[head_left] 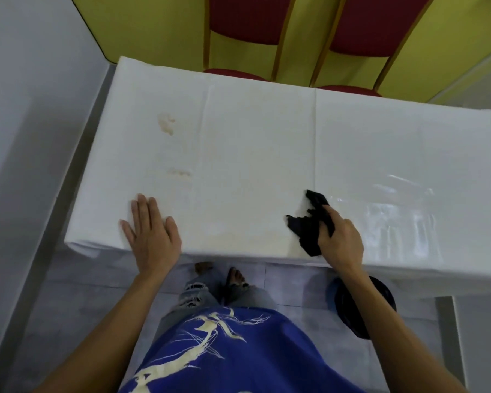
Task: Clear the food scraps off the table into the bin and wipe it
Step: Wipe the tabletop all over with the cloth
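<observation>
A white covered table [253,131] fills the middle of the view. My right hand [341,239] grips a crumpled black cloth [309,222] that lies pressed on the table near its front edge. My left hand [150,231] rests flat on the front left of the table, fingers apart, holding nothing. Two yellowish smears mark the left part of the table, one farther back [166,123] and one nearer [179,173]. To the right of the cloth a wet shiny patch [400,211] glistens. A dark bin [363,304] stands on the floor under the front edge, partly hidden by my right forearm.
Two chairs with red seats [241,21] [369,24] and gold frames stand behind the table against a yellow wall. A grey wall runs along the left. My legs and feet [233,279] stand on the grey tiled floor close to the table front.
</observation>
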### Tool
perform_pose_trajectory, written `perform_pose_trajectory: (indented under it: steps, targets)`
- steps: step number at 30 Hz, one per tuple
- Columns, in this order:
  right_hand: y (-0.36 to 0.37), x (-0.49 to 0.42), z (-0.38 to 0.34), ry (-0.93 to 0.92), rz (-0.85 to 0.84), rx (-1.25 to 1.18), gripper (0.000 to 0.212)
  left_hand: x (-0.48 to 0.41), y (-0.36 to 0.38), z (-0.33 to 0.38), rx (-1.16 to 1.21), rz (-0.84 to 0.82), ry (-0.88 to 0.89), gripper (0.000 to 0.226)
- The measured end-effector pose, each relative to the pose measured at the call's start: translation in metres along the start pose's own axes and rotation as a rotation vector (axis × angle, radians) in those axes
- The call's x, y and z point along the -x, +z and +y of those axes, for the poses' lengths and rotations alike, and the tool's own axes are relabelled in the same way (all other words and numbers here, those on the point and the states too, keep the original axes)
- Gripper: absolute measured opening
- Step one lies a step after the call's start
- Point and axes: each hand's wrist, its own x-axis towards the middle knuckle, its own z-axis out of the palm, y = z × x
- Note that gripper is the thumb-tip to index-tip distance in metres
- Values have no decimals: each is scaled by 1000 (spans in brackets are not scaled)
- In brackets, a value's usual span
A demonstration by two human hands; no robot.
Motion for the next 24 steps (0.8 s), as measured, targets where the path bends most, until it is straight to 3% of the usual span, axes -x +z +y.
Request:
perform_pose_trajectory:
  steps: [4,10,12,16,20,24]
  targets:
    - [18,12,-29,147,27,-87,39,0,-1,1,8,-12,-1,64]
    - [3,32,-30,185,-75,-9,80,0,-6,0,9,-45,0,65]
    - [-4,28,-21,241,-36,-18,75,-2,-9,4,19,-72,-19,65]
    - [6,19,-34,236,83,-77,46,-9,-19,4,74,-146,-41,62]
    - [20,9,-76,269,66,-172,37,-19,-37,-6,168,-189,-38,60]
    - [45,9,-143,151,0,-196,32,-36,-53,-26,230,-143,-69,56]
